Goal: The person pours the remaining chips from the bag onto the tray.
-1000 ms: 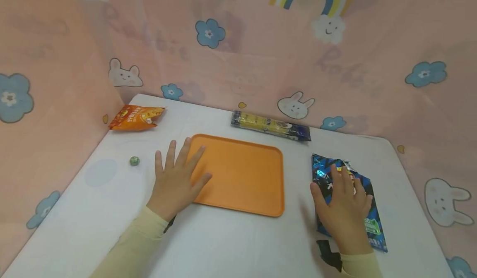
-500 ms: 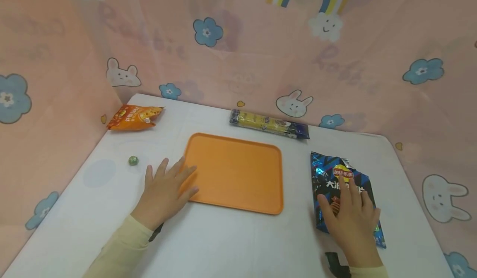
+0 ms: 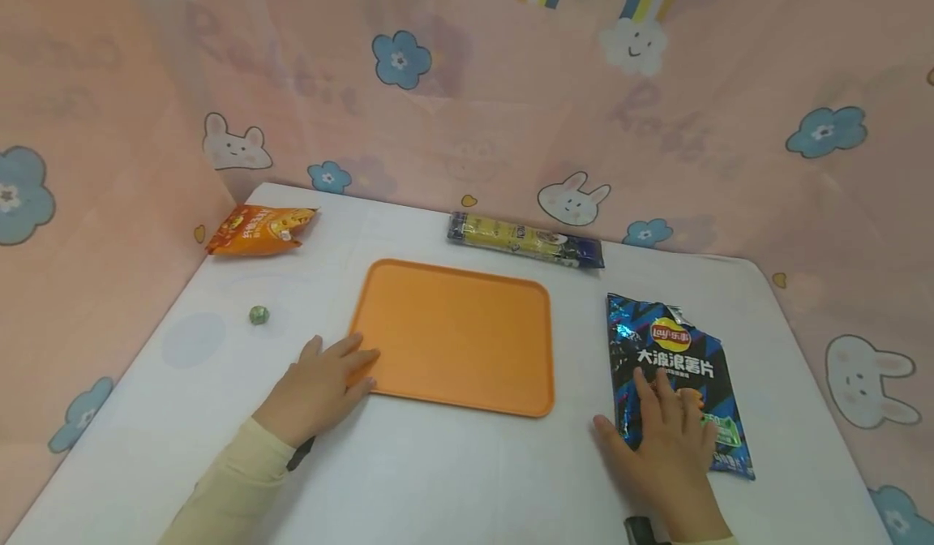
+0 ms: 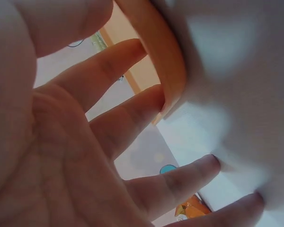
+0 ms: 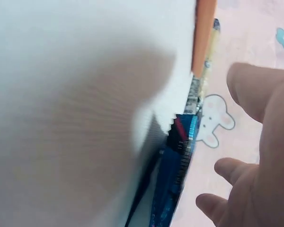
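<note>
Head view: from my remote seat I see the person's left hand at the near left corner of an orange rectangular tray, its fingers spread. On my left wrist feed, the index and middle fingertips meet the tray's rim, while the ring and little fingertips reach the white tabletop beside it; I cannot tell whether the thumb touches the tray.

I have the right hand over the lower part of a blue-and-black Lay's potato chip bag, lying flat to the right of the tray. Its fingers are spread, thumb well out to the side, and the right wrist view shows a gap between hand and bag.

Behind the tray lies a long yellow and dark-blue packet. An orange snack bag sits in the far left corner, with a small green wrapped ball nearer me.
</note>
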Demonstrator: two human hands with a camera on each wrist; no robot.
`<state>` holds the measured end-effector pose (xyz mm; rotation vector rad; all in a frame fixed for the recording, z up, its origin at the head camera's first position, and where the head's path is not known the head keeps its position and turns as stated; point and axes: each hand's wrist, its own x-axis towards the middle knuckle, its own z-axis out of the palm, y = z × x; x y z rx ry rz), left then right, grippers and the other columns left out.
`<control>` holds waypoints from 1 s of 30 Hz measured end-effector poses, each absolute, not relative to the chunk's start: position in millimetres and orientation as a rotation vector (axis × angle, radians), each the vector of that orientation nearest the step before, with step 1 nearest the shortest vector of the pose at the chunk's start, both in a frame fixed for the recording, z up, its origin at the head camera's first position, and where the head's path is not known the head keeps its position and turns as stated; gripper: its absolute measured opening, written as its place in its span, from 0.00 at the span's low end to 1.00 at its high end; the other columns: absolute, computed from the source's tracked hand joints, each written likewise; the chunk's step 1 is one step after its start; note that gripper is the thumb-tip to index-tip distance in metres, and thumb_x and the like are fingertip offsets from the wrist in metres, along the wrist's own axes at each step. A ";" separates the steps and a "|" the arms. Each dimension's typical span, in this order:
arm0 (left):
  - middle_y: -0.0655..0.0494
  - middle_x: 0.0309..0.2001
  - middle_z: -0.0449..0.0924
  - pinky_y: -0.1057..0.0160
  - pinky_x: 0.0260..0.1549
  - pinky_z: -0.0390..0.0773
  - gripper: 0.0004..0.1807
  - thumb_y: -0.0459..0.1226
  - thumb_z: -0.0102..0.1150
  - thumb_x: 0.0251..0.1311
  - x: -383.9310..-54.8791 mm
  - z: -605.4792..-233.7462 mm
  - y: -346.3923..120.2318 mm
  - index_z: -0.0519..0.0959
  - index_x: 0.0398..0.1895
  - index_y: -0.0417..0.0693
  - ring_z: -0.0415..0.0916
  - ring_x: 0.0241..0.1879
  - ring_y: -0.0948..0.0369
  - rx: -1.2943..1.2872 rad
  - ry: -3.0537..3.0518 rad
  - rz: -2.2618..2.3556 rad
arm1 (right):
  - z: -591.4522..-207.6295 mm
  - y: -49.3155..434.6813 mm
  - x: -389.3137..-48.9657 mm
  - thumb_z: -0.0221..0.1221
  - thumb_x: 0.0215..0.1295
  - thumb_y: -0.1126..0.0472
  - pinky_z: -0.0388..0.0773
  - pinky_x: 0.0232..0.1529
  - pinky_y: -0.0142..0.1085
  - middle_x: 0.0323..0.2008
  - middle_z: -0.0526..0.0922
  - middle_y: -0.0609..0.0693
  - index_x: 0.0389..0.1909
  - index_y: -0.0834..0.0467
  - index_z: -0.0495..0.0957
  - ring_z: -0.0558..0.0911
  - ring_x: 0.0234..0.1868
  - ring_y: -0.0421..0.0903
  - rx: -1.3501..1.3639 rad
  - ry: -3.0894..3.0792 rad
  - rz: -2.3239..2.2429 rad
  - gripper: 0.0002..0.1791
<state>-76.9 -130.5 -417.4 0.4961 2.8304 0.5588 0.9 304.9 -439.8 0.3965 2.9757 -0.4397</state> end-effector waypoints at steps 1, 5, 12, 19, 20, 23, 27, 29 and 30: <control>0.41 0.75 0.70 0.19 0.54 0.70 0.24 0.46 0.63 0.75 -77.7 -417.1 -130.4 0.81 0.70 0.49 0.58 0.68 0.18 0.485 2.820 0.554 | -440.7 305.0 1.5 0.58 0.67 0.24 0.21 0.65 0.80 0.83 0.38 0.70 0.85 0.59 0.46 0.31 0.79 0.77 0.392 2.963 -0.451 0.62; 0.41 0.77 0.67 0.20 0.54 0.71 0.26 0.47 0.63 0.75 -81.8 -416.9 -128.7 0.79 0.72 0.50 0.56 0.69 0.17 0.465 2.788 0.529 | -444.2 306.6 3.5 0.66 0.64 0.29 0.20 0.65 0.80 0.83 0.38 0.70 0.85 0.59 0.46 0.29 0.80 0.76 0.370 2.954 -0.473 0.63; 0.38 0.78 0.65 0.23 0.55 0.72 0.29 0.44 0.69 0.71 -90.7 -414.0 -123.8 0.78 0.73 0.49 0.53 0.70 0.16 0.409 2.767 0.519 | -449.3 310.5 3.3 0.70 0.67 0.41 0.29 0.70 0.77 0.82 0.43 0.72 0.84 0.60 0.49 0.37 0.79 0.77 0.269 3.004 -0.528 0.57; 0.38 0.78 0.65 0.26 0.59 0.72 0.30 0.42 0.71 0.68 -96.4 -413.5 -120.1 0.78 0.73 0.49 0.54 0.70 0.17 0.379 2.767 0.511 | -454.5 315.8 3.0 0.69 0.71 0.48 0.33 0.74 0.73 0.82 0.47 0.71 0.84 0.60 0.54 0.36 0.81 0.73 0.125 3.044 -0.552 0.50; 0.38 0.78 0.65 0.26 0.59 0.72 0.30 0.42 0.71 0.68 -96.5 -413.8 -119.9 0.78 0.73 0.49 0.54 0.70 0.17 0.379 2.767 0.513 | -454.7 316.7 2.9 0.69 0.71 0.49 0.33 0.74 0.73 0.82 0.47 0.71 0.84 0.60 0.54 0.36 0.82 0.73 0.114 3.049 -0.549 0.49; 0.38 0.78 0.65 0.25 0.59 0.71 0.30 0.42 0.72 0.68 -97.0 -415.6 -119.6 0.78 0.73 0.49 0.54 0.70 0.17 0.378 2.765 0.521 | -455.0 319.5 2.0 0.69 0.72 0.51 0.35 0.74 0.73 0.82 0.46 0.71 0.83 0.60 0.54 0.35 0.82 0.71 0.098 3.047 -0.540 0.48; 0.38 0.78 0.65 0.25 0.58 0.72 0.30 0.42 0.72 0.68 -97.2 -417.0 -118.9 0.78 0.73 0.49 0.53 0.70 0.17 0.379 2.765 0.528 | -454.8 323.8 -0.6 0.68 0.73 0.49 0.39 0.71 0.76 0.83 0.46 0.69 0.83 0.60 0.55 0.35 0.82 0.71 0.110 3.016 -0.544 0.48; 0.39 0.78 0.65 0.25 0.58 0.72 0.30 0.42 0.72 0.68 -97.3 -417.5 -118.6 0.78 0.73 0.49 0.53 0.70 0.17 0.379 2.765 0.530 | -454.5 326.3 -1.7 0.69 0.72 0.48 0.42 0.70 0.77 0.83 0.47 0.69 0.83 0.61 0.56 0.36 0.82 0.71 0.127 3.010 -0.548 0.48; 0.39 0.78 0.65 0.25 0.58 0.73 0.30 0.42 0.72 0.68 -97.4 -417.8 -118.5 0.78 0.73 0.49 0.53 0.70 0.17 0.381 2.766 0.529 | -454.4 327.6 -2.1 0.69 0.72 0.47 0.43 0.70 0.77 0.83 0.47 0.69 0.82 0.61 0.57 0.37 0.82 0.71 0.136 3.009 -0.555 0.48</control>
